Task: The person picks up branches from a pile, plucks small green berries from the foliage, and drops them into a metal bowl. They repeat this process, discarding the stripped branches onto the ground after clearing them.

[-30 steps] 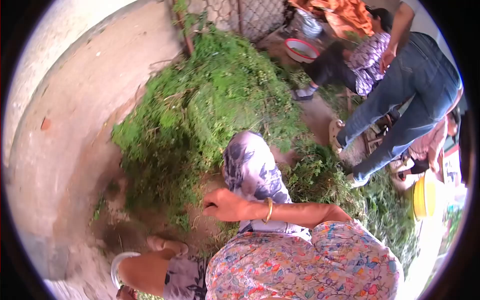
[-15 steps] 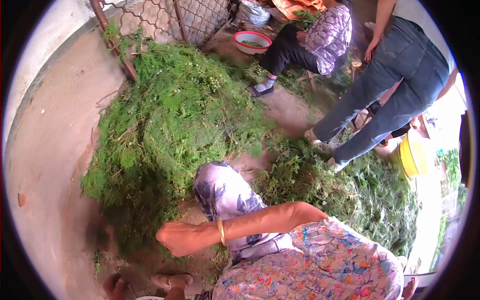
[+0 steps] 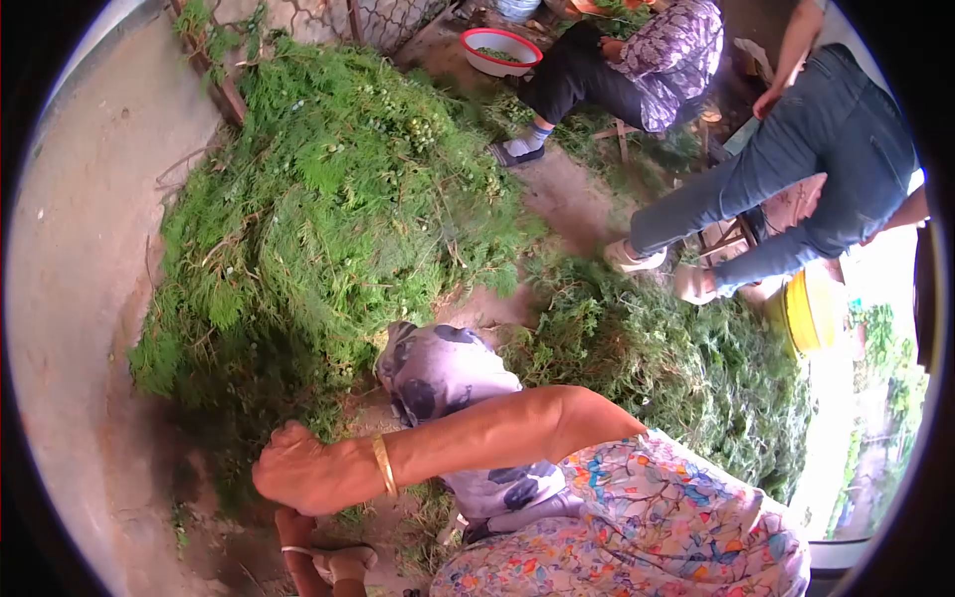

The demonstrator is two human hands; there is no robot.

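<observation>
Right hand near left hand, heaped green branches, red-rimmed basin beyond, standing person in jeans

Looks like a yard, or sim. semi-outdoor work spot: bare ground w/ 2 big heaps of greenery, metal mesh along its far L edge, red-rimmed basin near the far edge, yellow tub toward the R edge, plus bright daylight & plants beyond. 1 seated person, 1 standing person.
</observation>
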